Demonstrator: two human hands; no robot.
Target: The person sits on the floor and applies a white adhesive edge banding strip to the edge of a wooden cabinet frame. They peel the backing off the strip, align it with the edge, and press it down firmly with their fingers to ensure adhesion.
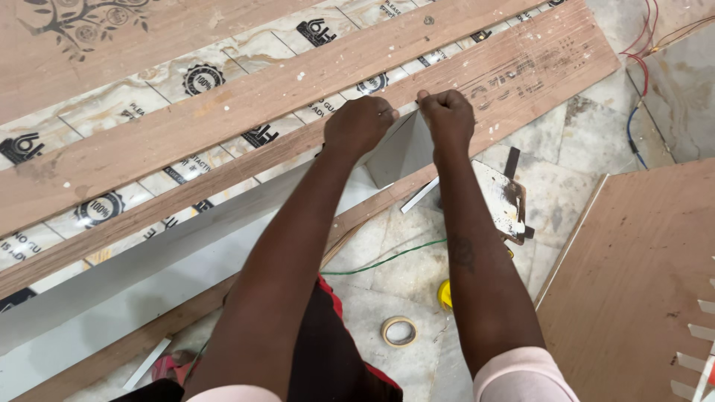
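The thin white laminate strip [406, 141] is pinched by both closed hands, left hand [359, 125] and right hand [447, 115], against the plywood board [514, 74]; misalignment or cracking could be caused by uneven pressure.

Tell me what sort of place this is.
Probably a carpentry or interior fit-out site indoors. Long plywood planks lie on a tiled floor, loose wires trail nearby, and a tape roll sits beside both hands working a white laminate strip.

bright even indoor light, soft faint shadows under the forearms, mild sheen on the floor tiles [588, 134], sharp focus throughout, slight wide-angle stretch at the edges
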